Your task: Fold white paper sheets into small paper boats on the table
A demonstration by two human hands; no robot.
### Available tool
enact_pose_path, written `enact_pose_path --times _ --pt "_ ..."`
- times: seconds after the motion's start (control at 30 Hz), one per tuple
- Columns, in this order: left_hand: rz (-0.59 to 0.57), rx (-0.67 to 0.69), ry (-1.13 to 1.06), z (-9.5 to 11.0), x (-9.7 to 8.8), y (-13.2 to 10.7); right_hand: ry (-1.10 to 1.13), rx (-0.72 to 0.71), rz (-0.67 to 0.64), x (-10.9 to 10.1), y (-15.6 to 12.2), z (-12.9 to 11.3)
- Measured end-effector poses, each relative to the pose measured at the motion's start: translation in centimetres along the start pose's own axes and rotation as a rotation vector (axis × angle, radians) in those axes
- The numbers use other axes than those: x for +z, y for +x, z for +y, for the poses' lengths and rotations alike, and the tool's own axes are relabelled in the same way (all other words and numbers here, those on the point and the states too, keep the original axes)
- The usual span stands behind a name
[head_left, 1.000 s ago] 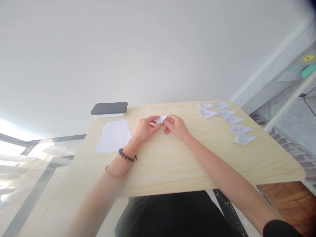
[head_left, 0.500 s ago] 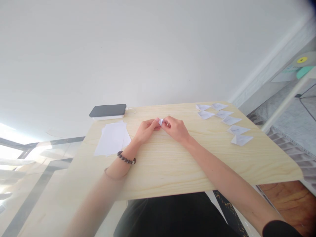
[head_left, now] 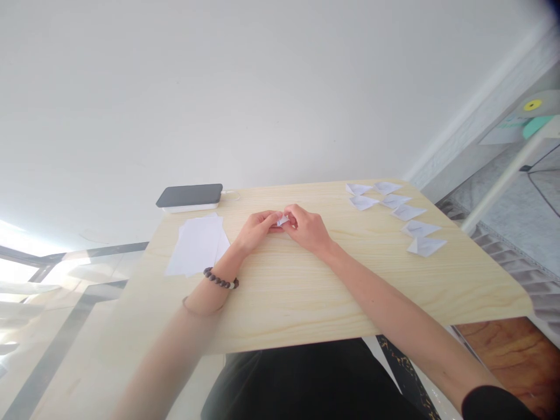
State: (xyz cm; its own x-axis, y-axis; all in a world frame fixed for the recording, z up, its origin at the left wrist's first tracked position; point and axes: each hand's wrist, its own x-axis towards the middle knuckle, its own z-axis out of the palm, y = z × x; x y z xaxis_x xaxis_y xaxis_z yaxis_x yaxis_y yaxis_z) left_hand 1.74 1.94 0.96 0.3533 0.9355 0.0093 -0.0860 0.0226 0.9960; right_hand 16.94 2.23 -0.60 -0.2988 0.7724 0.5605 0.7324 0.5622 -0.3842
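Between my fingertips is a small piece of folded white paper (head_left: 283,220), mostly covered by the hands. My left hand (head_left: 257,229) pinches it from the left, thumb on top. From the right, my right hand (head_left: 308,228) grips it with thumb and fingers bent. Both hands are just above the middle of the wooden table. To the left of my left hand lies a stack of white paper sheets (head_left: 192,245), slightly fanned. On the right side of the table, several folded white paper boats (head_left: 426,246) sit in loose rows.
At the back left of the table (head_left: 297,303) a dark-topped, white-sided device (head_left: 190,196) lies flat with a white cable. A plain wall (head_left: 271,105) rises behind the far edge. A pale pole (head_left: 503,175) stands beyond the right side.
My right hand's fingers have shifted over the folded paper, which is now tilted and less exposed. Both hands stay close together, and the other papers lie as before.
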Motion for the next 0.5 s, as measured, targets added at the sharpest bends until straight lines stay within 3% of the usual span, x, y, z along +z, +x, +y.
enact_pose_path --times 0.3,0.5 --pt "0.052 -0.026 -0.034 0.00 -0.07 0.10 0.126 0.022 -0.045 -0.08 -0.02 0.26" --pt "0.013 -0.088 -0.081 -0.01 -0.48 0.27 0.169 0.030 -0.083 -0.47 -0.09 0.23"
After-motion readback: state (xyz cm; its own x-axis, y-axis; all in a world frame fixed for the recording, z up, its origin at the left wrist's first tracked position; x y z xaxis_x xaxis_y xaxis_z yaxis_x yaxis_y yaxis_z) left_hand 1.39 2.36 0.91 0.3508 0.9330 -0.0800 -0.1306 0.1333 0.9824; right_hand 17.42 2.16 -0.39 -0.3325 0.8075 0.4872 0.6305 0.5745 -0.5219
